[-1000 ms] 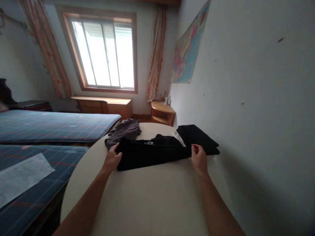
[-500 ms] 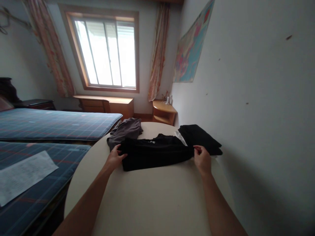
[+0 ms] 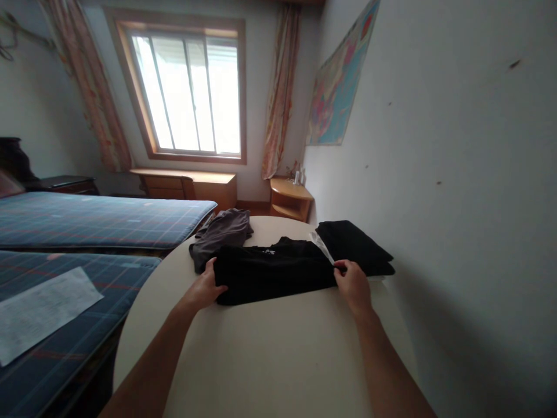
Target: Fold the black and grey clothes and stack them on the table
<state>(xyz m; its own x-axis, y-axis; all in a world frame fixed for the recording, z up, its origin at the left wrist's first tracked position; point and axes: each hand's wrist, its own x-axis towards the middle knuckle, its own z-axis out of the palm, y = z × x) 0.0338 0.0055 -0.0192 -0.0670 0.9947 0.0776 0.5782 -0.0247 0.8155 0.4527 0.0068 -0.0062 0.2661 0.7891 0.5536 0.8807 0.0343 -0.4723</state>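
A black T-shirt [image 3: 274,270] with a small white print near its collar lies folded into a wide strip on the round table [image 3: 270,354]. My left hand [image 3: 205,288] grips its left end, thumb in front and fingers partly hidden behind the cloth. At the opposite end, my right hand [image 3: 353,285] pinches the shirt's right edge between thumb and fingers. Just beyond that hand sits a stack of folded black clothes [image 3: 352,244], with a strip of white material [image 3: 321,247] along its left side. A crumpled dark grey garment [image 3: 224,232] lies behind my left hand.
Left of the table stand two mattresses [image 3: 104,220] in blue plaid, a sheet of paper [image 3: 47,310] on the nearer one. A white wall [image 3: 456,232] runs close along the right. A wooden desk [image 3: 213,178] and a corner shelf [image 3: 289,188] are under and beside the window.
My right hand has moved slightly left and the shirt's right end has come in with it. My left hand stays at the left end, its fingers a little lower.
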